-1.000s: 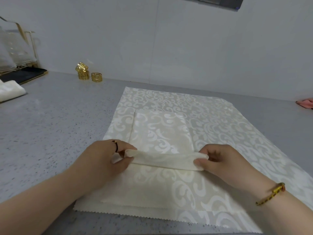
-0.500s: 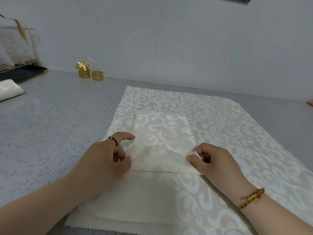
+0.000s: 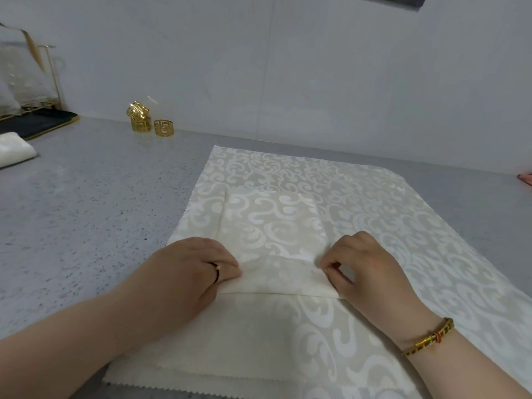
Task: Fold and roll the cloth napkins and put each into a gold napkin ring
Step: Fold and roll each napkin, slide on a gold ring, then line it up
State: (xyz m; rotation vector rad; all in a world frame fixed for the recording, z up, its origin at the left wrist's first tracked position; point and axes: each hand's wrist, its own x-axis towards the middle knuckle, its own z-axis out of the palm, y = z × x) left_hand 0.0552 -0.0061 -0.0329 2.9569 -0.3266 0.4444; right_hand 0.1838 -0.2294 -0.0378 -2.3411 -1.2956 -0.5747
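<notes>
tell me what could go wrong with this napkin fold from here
The napkin fold is held only at its ends, by the left hand and right hand, so its middle may spring open or roll crooked. The top gold napkin ring sits tilted on another and could topple when grabbed.

No readable text, labels, brands, numbers or signs on anything in view
</notes>
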